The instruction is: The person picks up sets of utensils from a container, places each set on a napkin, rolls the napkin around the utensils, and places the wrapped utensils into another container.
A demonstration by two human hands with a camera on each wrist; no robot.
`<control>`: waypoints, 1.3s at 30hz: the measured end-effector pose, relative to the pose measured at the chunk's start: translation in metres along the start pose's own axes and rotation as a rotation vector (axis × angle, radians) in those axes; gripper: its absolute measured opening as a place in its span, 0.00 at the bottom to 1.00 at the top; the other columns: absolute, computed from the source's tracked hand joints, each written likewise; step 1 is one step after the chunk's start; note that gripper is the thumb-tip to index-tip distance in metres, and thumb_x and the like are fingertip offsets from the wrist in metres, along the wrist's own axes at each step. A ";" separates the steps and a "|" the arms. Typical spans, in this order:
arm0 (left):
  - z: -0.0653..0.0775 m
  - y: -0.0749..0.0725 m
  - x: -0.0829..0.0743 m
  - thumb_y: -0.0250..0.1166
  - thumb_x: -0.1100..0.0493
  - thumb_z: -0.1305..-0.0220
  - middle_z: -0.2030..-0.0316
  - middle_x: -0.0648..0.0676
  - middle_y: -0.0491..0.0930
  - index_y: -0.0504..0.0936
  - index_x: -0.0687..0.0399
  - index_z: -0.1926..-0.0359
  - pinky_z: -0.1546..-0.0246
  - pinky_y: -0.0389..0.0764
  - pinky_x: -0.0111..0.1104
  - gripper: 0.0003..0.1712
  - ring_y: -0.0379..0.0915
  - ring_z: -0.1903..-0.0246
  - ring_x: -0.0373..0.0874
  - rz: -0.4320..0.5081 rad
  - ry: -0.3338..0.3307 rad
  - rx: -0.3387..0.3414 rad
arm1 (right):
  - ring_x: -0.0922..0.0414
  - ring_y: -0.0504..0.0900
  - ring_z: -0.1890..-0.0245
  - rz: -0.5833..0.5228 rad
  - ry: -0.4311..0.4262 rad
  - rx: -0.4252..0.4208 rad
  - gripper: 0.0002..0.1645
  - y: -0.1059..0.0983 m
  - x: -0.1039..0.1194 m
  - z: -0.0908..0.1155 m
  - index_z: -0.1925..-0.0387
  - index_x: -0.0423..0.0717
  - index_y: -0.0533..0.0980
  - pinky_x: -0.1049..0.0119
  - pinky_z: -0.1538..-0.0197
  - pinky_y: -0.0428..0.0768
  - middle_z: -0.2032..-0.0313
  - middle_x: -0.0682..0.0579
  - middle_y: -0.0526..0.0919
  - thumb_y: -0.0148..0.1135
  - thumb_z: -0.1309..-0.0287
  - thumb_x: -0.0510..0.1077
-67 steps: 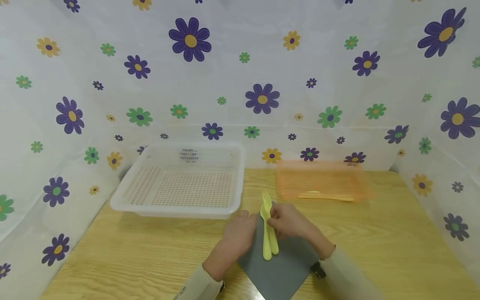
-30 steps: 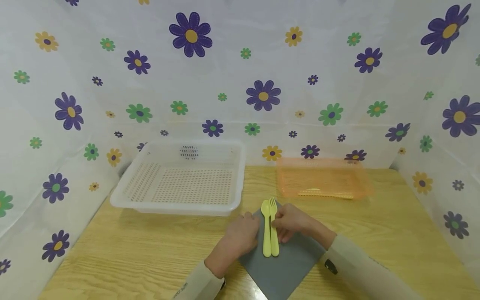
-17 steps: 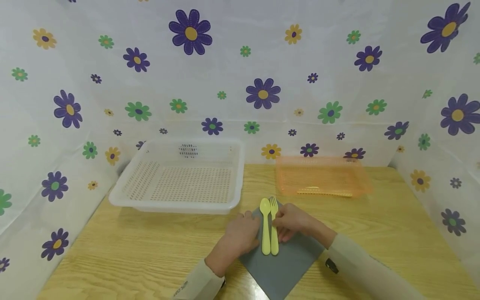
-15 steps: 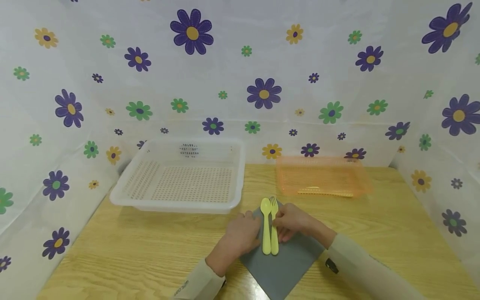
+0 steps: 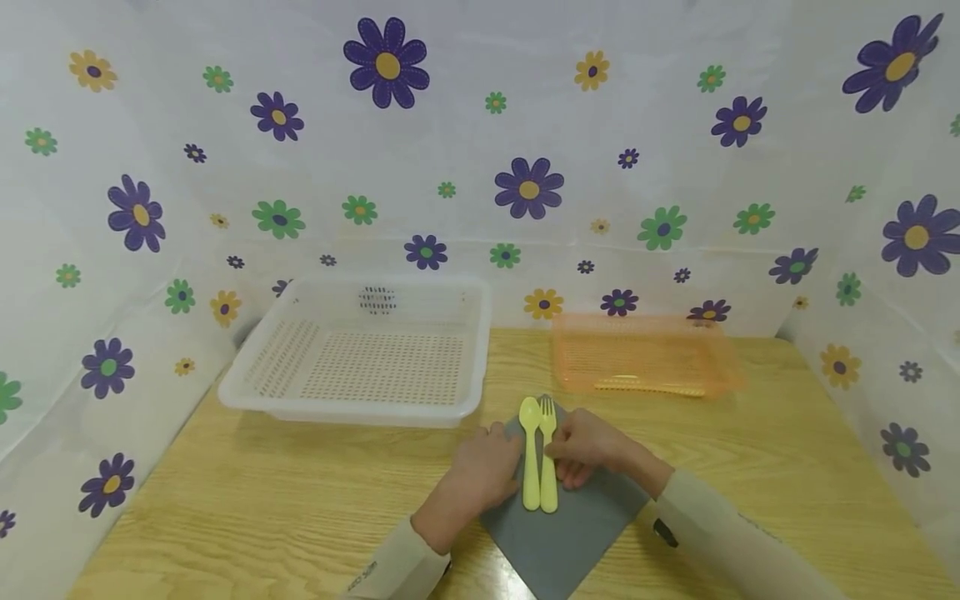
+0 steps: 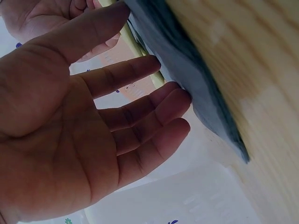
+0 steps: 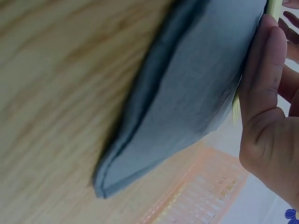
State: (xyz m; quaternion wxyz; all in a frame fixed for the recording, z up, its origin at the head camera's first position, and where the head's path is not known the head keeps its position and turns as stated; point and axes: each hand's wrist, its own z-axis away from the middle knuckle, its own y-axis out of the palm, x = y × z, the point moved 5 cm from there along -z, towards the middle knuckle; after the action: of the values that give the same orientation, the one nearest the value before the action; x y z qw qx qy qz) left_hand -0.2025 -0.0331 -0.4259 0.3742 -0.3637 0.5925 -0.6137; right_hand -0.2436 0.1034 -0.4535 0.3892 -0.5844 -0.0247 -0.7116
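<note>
A grey folded cloth (image 5: 562, 542) lies cornerwise on the wooden table, its layered edge showing in both wrist views. On it, side by side, are a yellow-green plastic spoon (image 5: 531, 458) and a matching fork (image 5: 549, 475), heads pointing away from me. My right hand (image 5: 588, 442) pinches the fork at its neck with thumb and index finger, the other fingers curled beneath. The left hand (image 5: 483, 467) rests along the cloth's left side, close to the spoon. In the left wrist view its fingers (image 6: 140, 112) are loosely extended, tips at the cloth, and the palm holds nothing.
Behind my left hand stands a large white perforated basket (image 5: 352, 415). An orange basket (image 5: 720, 367) sits at the back right, with something yellow along its near side. A flower-patterned white sheet (image 5: 450, 142) encloses the table (image 5: 262, 517) at the back and sides.
About two seconds ago the fork lay tilted across the spoon; my right hand has shifted it right, beside the spoon. Over the last second it has barely moved. The left hand stays by the cloth.
</note>
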 end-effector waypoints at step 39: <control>0.002 -0.002 0.000 0.69 0.50 0.52 0.68 0.57 0.72 0.77 0.53 0.61 0.80 0.78 0.39 0.19 0.69 0.69 0.50 0.040 -0.023 -0.006 | 0.55 0.78 0.90 0.243 -0.077 0.004 0.17 0.007 0.011 0.000 0.85 0.36 0.75 0.63 0.87 0.80 0.90 0.46 0.80 0.53 0.41 0.35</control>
State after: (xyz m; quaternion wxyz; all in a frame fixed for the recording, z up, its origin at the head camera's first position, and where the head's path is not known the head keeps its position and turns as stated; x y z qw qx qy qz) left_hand -0.2010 -0.0342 -0.4243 0.3920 -0.3597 0.5973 -0.6001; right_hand -0.2398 0.0923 -0.4473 0.4724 -0.6093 0.0300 -0.6361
